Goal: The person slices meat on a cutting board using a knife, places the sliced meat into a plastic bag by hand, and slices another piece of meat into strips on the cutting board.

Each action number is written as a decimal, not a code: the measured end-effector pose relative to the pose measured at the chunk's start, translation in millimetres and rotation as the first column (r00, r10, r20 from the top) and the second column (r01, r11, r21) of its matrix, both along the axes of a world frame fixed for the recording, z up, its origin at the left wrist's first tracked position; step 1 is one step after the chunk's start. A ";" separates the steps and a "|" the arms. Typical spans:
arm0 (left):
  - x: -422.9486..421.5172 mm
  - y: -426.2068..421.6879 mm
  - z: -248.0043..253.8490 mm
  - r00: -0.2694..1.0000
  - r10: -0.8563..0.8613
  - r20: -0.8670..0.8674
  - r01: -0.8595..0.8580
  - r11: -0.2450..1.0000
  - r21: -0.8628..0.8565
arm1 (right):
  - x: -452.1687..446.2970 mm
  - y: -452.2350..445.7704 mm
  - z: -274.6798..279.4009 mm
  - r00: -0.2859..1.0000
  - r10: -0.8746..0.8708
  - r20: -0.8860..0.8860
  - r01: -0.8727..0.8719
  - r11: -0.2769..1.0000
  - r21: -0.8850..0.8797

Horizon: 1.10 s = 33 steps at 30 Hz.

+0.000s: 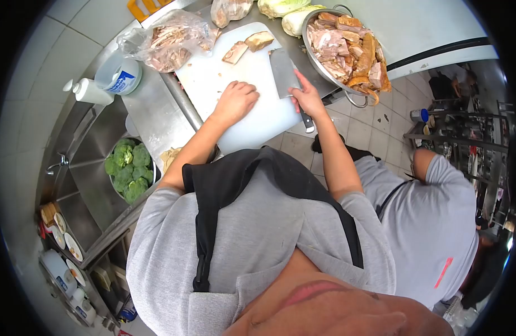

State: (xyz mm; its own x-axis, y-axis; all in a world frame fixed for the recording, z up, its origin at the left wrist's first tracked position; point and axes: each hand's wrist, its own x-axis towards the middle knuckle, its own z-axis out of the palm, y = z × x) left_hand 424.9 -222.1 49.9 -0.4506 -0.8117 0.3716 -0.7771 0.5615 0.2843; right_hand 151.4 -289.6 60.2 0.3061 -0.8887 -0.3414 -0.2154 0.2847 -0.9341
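Observation:
My right hand [307, 98] grips the black handle of a cleaver [284, 74], whose broad blade lies over the right side of the white cutting board [204, 84]. My left hand [235, 103] rests palm down on the board with its fingers slightly bent and holds nothing visible. Beyond both hands, near the far end of the board, lie two pieces of browned meat [234, 52] [259, 41]. Small crumbs of meat are scattered on the board.
A metal colander [314, 56] heaped with meat chunks stands at the right. Bagged meat [171, 42] and a plastic tub [118, 75] are at the left. Broccoli [129, 168] sits beside the sink [90, 185]. A co-worker in a grey shirt [426, 224] bends close on my right.

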 end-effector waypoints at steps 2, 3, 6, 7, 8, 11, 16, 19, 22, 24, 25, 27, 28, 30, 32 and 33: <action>20.2 5.2 1.8 0.999 0.025 0.032 -0.026 0.999 0.029 | 0.6 2.0 0.4 1.000 -0.012 0.006 0.012 1.000 -0.003; 30.8 8.7 3.5 0.996 0.051 0.070 -0.055 0.997 0.055 | 1.7 3.9 1.7 1.000 -0.021 0.012 0.021 1.000 -0.013; 53.3 30.1 14.5 0.996 0.073 0.054 -0.075 0.996 0.053 | 3.3 2.2 -2.1 0.999 -0.047 0.014 0.047 0.998 -0.033; 58.3 36.6 15.3 0.995 0.090 0.041 -0.093 0.993 0.072 | 3.0 3.4 -3.6 0.998 -0.056 0.008 0.056 0.998 -0.034; 63.3 40.8 13.1 0.996 0.085 0.036 -0.088 0.993 0.074 | 2.2 3.7 -4.4 0.998 -0.061 0.002 0.061 0.998 -0.033; 74.3 49.6 10.7 0.992 0.119 0.049 -0.123 0.988 0.090 | 4.1 5.3 -1.1 0.998 -0.066 0.003 0.066 0.997 -0.028; 85.8 50.7 17.3 0.986 0.163 0.030 -0.166 0.973 0.158 | 4.2 4.0 -3.7 0.996 -0.085 -0.016 0.085 0.996 -0.020; 87.9 47.0 15.8 0.986 0.155 0.058 -0.164 0.959 0.230 | 1.8 3.2 -6.4 0.996 -0.091 0.012 0.091 0.996 -0.005; 107.9 25.8 35.3 0.985 0.172 -0.016 -0.170 0.981 0.096 | 3.6 4.5 -6.9 0.995 -0.100 0.031 0.100 0.995 -0.003; 137.2 -11.2 50.5 0.953 0.281 -0.112 -0.293 0.951 -0.102 | 2.6 4.9 -8.5 0.992 -0.119 0.042 0.119 0.993 -0.013; 155.1 -31.5 55.2 0.927 0.332 -0.173 -0.367 0.897 -0.244 | 2.3 5.2 -8.9 0.992 -0.118 0.042 0.119 0.993 -0.008; 168.6 -53.9 100.0 0.849 0.506 -0.151 -0.528 0.803 -0.277 | 3.0 4.3 -7.7 0.993 -0.117 0.028 0.117 0.993 -0.023; 173.1 -61.5 98.1 0.850 0.506 -0.148 -0.527 0.803 -0.278 | 3.0 4.9 -8.3 0.993 -0.117 0.031 0.117 0.993 -0.023; 182.1 -80.6 93.9 0.843 0.515 0.154 -0.452 0.834 -0.318 | 2.4 3.7 -8.9 0.992 -0.117 0.049 0.118 0.993 -0.020; 198.5 -100.5 76.0 0.855 0.440 0.276 -0.385 0.893 -0.231 | 3.0 6.0 -7.2 0.991 -0.129 0.046 0.130 0.991 -0.019; 200.9 -105.9 76.0 0.853 0.353 0.385 -0.326 0.936 -0.135 | 3.0 6.3 -6.6 0.990 -0.138 0.041 0.139 0.990 -0.019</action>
State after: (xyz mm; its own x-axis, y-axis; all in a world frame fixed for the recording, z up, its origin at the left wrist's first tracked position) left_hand 625.8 -328.0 125.9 -0.2708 -0.9224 0.2753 -0.9619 0.2480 -0.1153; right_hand 154.4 -283.2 53.5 0.1928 -0.9303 -0.3120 -0.1382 0.2891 -0.9473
